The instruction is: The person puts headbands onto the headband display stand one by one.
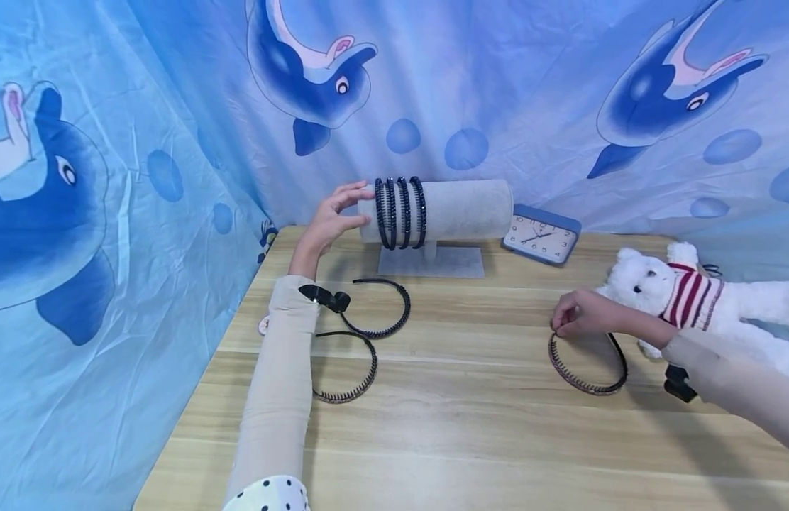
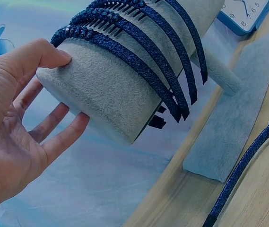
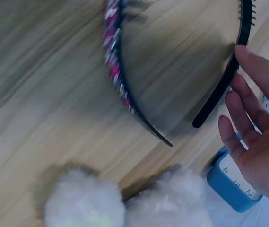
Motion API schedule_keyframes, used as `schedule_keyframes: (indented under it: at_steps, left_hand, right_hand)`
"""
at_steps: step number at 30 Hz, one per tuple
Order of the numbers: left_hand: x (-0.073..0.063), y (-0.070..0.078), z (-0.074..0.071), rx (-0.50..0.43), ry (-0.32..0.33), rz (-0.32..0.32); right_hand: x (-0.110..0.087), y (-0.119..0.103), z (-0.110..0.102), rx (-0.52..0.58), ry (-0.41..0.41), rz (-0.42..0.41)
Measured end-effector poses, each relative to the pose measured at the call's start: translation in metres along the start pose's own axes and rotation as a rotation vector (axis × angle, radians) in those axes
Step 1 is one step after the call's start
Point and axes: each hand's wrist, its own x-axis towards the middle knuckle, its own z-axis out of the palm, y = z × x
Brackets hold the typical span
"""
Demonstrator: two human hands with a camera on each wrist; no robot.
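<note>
A grey velvety display stand (image 1: 467, 209) carries several dark blue sparkly headbands (image 1: 404, 213) round the left part of its roll. My left hand (image 1: 333, 220) grips the roll's left end, thumb on one side and fingers on the other; in the left wrist view that hand (image 2: 25, 99) is close beside the outermost headband (image 2: 134, 66). Over the right of the table, my right hand (image 1: 586, 312) pinches a headband (image 1: 582, 383) near one end. The right wrist view shows this headband's pink and silver sparkle (image 3: 113, 52), with the right hand (image 3: 262, 104) on its black arm.
Two more headbands, one dark blue (image 1: 401, 319) and one pinkish (image 1: 362, 387), lie near my left forearm. A blue clock (image 1: 541, 235) stands right of the display stand. A white teddy bear (image 1: 650, 280) in a striped top lies at the right. Dolphin-print curtains surround the wooden table (image 1: 465, 426).
</note>
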Motion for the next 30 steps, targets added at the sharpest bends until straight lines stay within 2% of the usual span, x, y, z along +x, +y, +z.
schedule_keyframes:
  at_steps: [3,7,9,13,16,22,25,30]
  left_hand:
    - [0.001,-0.001,0.000,0.001,-0.005,-0.002]
    - [0.001,0.001,0.000,0.000,-0.014,-0.014]
    - [-0.001,0.004,0.000,0.000,-0.018,-0.021]
    - [-0.008,0.017,0.001,0.003,-0.030,-0.028]
    - [-0.012,0.025,0.001,0.016,-0.037,-0.031]
    - [-0.012,0.024,0.002,0.014,-0.043,-0.028]
    - [-0.012,0.024,0.002,0.006,-0.045,-0.022]
    - [-0.011,0.023,0.001,0.005,-0.042,-0.020]
  right_hand:
    - [0.006,-0.004,0.000,-0.022,-0.004,0.033]
    - [0.013,-0.015,0.001,0.003,-0.071,0.029]
    - [0.015,-0.020,0.002,0.033,-0.115,0.008]
    - [0.019,-0.027,0.008,0.054,-0.170,-0.083]
    - [0.021,-0.028,0.015,0.038,-0.170,-0.150]
    - [0.030,-0.029,0.024,-0.014,-0.129,-0.197]
    - [0.037,-0.032,0.022,-0.032,-0.131,-0.175]
    - [0.053,-0.044,0.007,0.044,-0.210,-0.041]
